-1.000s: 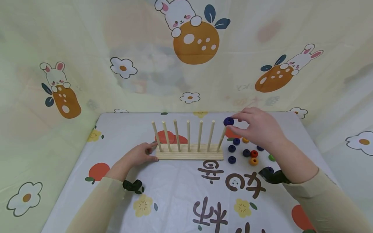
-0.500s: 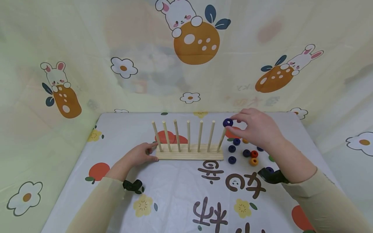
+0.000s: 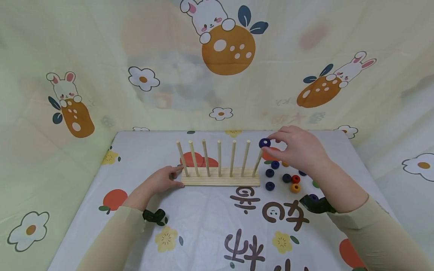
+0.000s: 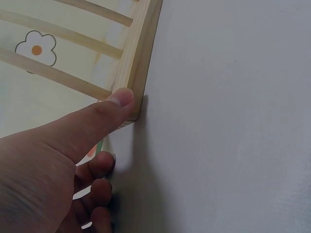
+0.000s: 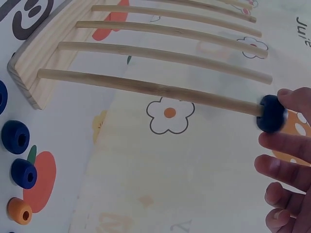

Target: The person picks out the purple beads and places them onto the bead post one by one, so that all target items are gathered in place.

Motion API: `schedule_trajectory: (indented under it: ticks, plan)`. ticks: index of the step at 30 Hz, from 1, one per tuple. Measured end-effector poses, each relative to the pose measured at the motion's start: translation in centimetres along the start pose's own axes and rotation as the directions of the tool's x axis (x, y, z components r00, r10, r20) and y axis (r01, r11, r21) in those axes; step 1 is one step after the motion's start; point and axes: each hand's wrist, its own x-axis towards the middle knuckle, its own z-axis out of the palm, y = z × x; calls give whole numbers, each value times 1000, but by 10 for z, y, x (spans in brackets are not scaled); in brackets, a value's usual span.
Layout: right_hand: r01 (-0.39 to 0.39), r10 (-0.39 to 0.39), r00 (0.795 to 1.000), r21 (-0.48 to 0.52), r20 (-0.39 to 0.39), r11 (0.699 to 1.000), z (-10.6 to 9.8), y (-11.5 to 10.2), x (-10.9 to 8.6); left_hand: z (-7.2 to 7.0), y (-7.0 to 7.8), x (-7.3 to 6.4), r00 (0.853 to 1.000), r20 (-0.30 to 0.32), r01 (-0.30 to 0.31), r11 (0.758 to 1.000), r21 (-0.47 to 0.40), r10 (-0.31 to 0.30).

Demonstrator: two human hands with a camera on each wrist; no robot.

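A wooden peg rack (image 3: 222,181) with a row of upright pegs stands on the table. My left hand (image 3: 163,178) holds the left end of its base; in the left wrist view the thumb (image 4: 121,97) lies on the base's corner, and the index finger's contact is hidden. With thumb and index finger, my right hand (image 3: 298,148) pinches a dark blue bead (image 3: 265,143) at the tip of the rightmost peg (image 3: 257,162). In the right wrist view the blue bead (image 5: 272,114) meets the tip of that peg (image 5: 165,91); how far it sits over it I cannot tell.
Right of the rack lie several loose beads: blue ones such as a near blue bead (image 3: 270,186), a red bead (image 3: 296,179), an orange bead (image 3: 295,188) and a partly covered green bead (image 3: 316,183). A patterned cloth (image 3: 203,226) covers the table. A printed curtain (image 3: 169,105) rises behind.
The blue bead in my right hand has moved slightly left and down onto the peg's tip, its hole now turned more into view. My left hand and the rack have stayed put.
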Motion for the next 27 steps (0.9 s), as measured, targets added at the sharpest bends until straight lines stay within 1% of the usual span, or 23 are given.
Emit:
schedule_trajectory:
  ticks: [11,18,27]
  plan:
    - [1,-1,1000,0,10,1000,0,0,0,0,-1,0,1000,1,-2,1000,2,2]
    - [16,-16,1000,-4,6,1000,-2,1,0,-1,0,1,1000,3,14,1000,15,-14]
    - [4,-4,1000,0,31,1000,-2,8,-6,-1,1,0,999,6,36,999,-4,-36]
